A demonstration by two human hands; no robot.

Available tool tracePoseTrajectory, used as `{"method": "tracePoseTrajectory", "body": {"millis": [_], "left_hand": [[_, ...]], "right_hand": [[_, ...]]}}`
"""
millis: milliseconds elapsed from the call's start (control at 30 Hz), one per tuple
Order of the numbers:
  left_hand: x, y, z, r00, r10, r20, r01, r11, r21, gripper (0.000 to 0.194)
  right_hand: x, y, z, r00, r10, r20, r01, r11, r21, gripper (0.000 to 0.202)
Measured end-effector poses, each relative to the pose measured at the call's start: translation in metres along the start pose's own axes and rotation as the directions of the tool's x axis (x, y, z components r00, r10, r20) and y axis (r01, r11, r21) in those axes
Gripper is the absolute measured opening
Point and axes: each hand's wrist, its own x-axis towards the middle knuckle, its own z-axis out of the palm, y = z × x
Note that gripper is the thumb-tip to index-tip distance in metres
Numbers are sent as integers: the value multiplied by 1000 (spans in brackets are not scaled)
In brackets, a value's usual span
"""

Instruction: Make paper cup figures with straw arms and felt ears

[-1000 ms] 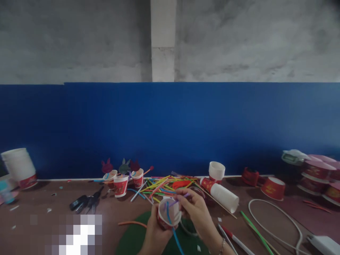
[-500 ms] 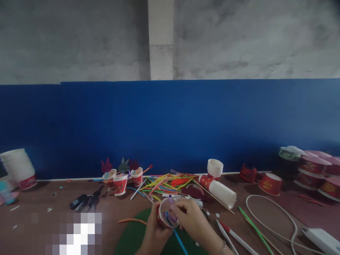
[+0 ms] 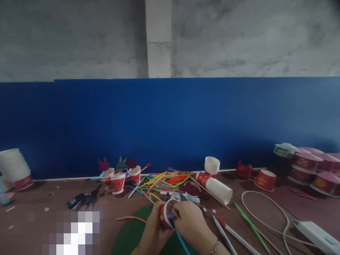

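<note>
My left hand (image 3: 154, 228) is wrapped round a red and white paper cup (image 3: 165, 214), which is tilted with its mouth toward the right. The fingers of my right hand (image 3: 190, 221) reach into the mouth, bent together by a purple and blue strip (image 3: 171, 215); whether they pinch it is hidden. Below the cup, a blue pipe cleaner (image 3: 182, 242) slants down over a green round mat (image 3: 127, 235). An orange pipe cleaner (image 3: 130, 218) lies to the left.
Behind my hands lies a pile of coloured pipe cleaners (image 3: 159, 182). Decorated cups (image 3: 118, 183) and keys (image 3: 90, 198) stand or lie left. Stacked white cups (image 3: 219, 190), markers (image 3: 236, 237), a white cable (image 3: 265, 193) and a power strip (image 3: 316, 235) are right.
The cup has tipped toward the right, showing more of its red side. My right hand's fingers have moved deeper into its mouth. The whole view has shifted slightly.
</note>
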Motion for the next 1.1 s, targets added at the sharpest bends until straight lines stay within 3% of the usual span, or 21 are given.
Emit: {"method": "tracePoseTrajectory", "body": {"millis": [100, 267, 667, 900, 1100], "left_hand": [[0, 4, -1, 1000, 2, 13, -2, 1000, 7, 50], [2, 7, -1, 1000, 12, 22, -11, 1000, -13, 49], [2, 16, -3, 998, 3, 59, -2, 1000, -23, 52], [1, 13, -1, 998, -5, 70, 11, 996, -89, 57], [1, 3, 0, 999, 39, 22, -38, 998, -43, 55]], "right_hand": [[0, -1, 0, 1000, -11, -17, 11, 1000, 7, 29], [2, -2, 1, 1000, 18, -5, -18, 1000, 11, 20], [2, -5, 0, 999, 37, 2, -37, 999, 18, 19], [1, -6, -1, 999, -1, 42, 0, 1000, 14, 20], [4, 1, 3, 998, -46, 44, 45, 999, 24, 23]]}}
